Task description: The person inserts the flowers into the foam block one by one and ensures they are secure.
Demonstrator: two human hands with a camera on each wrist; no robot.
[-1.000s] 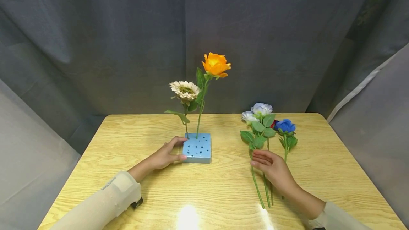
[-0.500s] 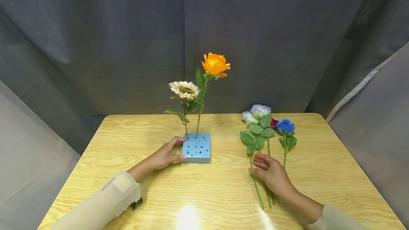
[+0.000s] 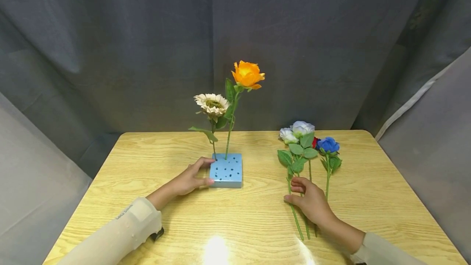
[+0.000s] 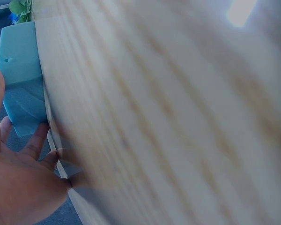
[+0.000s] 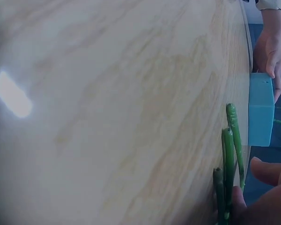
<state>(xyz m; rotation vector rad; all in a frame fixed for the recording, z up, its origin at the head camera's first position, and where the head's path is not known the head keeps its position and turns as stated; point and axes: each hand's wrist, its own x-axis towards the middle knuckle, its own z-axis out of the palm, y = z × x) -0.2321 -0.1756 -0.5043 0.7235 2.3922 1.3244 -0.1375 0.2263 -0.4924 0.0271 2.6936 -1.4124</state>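
Note:
In the head view a blue foam block (image 3: 226, 171) with small holes holds two upright artificial flowers, a cream daisy-like flower (image 3: 212, 104) and an orange flower (image 3: 248, 75). My left hand (image 3: 189, 181) grips the block's left side between thumb and fingers. On the right, my right hand (image 3: 310, 200) is at the stems of pale white roses (image 3: 302, 128) lying on the table. Its thumb stands apart from the fingers, with a stem passing between them. The right wrist view shows the green stem ends (image 5: 228, 147) beside the fingers, and the raised thumb (image 5: 267, 171) clear of them.
A blue rose (image 3: 328, 145) lies to the right of the white roses, and a red bloom (image 3: 315, 142) is partly hidden behind their leaves. The wooden table (image 3: 165, 232) ends at a grey curtain (image 3: 154, 52) behind.
My right hand has shifted slightly toward me and to the left along the stems, its thumb moving off the fingers. The white roses have shifted a little. My left hand stays at the block.

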